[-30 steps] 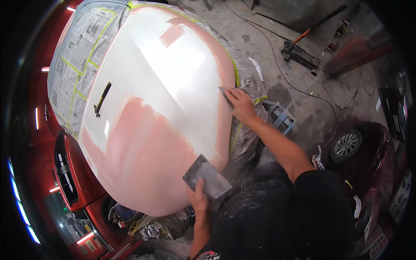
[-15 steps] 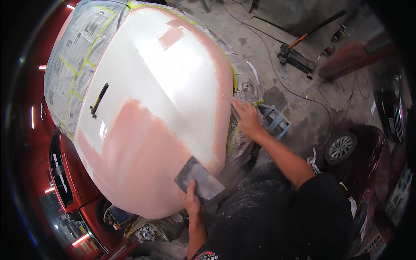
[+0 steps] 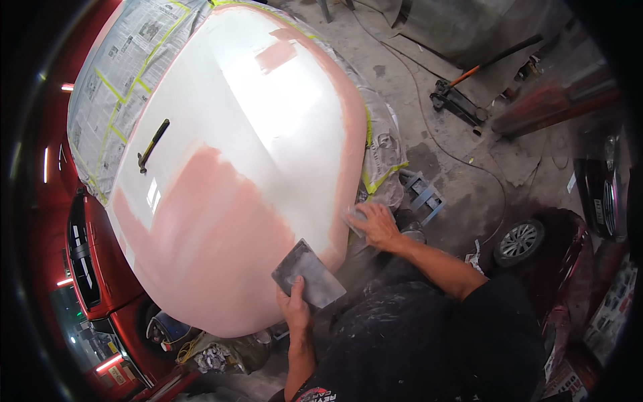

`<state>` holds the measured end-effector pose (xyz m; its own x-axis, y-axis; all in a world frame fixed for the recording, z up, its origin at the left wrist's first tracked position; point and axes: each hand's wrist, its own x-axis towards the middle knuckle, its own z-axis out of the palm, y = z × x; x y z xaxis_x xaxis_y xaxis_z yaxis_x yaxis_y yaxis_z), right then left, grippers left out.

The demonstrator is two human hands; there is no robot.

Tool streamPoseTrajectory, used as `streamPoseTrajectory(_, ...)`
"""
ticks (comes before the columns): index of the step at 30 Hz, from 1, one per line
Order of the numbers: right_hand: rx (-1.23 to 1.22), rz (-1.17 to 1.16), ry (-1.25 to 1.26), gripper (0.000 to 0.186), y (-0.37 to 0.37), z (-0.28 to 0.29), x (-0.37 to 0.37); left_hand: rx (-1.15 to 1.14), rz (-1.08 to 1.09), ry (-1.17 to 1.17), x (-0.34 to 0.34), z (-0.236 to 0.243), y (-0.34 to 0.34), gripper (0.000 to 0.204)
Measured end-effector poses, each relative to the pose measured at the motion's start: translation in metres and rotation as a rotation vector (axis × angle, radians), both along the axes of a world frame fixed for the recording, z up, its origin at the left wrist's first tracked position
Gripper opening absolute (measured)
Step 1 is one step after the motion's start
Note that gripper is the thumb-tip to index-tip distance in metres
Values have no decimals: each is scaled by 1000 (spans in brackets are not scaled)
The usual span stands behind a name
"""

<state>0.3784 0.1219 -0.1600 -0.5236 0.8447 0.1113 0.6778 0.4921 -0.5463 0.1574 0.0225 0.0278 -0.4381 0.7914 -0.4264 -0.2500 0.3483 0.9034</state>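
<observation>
In front of me is a white car hood (image 3: 181,107) with broad smears of pink body filler (image 3: 214,208) over its near part and along its right edge. My left hand (image 3: 295,309) grips a flat grey rectangular filler board (image 3: 313,273), thumb on top, just off the hood's near edge. At the hood's right edge, my right hand (image 3: 380,229) is closed around a thin greyish spreader (image 3: 355,220), blurred, its blade against the pink strip. A hammer (image 3: 153,146) lies on the hood's left side.
Newspaper masking (image 3: 127,60) and yellow-green tape cover the windshield. A floor jack (image 3: 459,104), a hose (image 3: 429,127) and a blue-grey stand (image 3: 423,194) are on the floor at right. A red vehicle (image 3: 110,268) stands at left, a dark red car (image 3: 556,248) at right.
My right hand has slid toward me along the hood's right edge with the spreader. My left hand and the board have stayed almost in place; the view has shifted slightly.
</observation>
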Motion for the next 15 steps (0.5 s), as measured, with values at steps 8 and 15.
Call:
streamPoseTrajectory(8,-809,-455,911,50,82,14,22,-28,-23,1,3,0,0,28)
streamPoseTrajectory(15,-1334,-533,1204,55,67,-71,43,-28,-104,20,7,11,4,27)
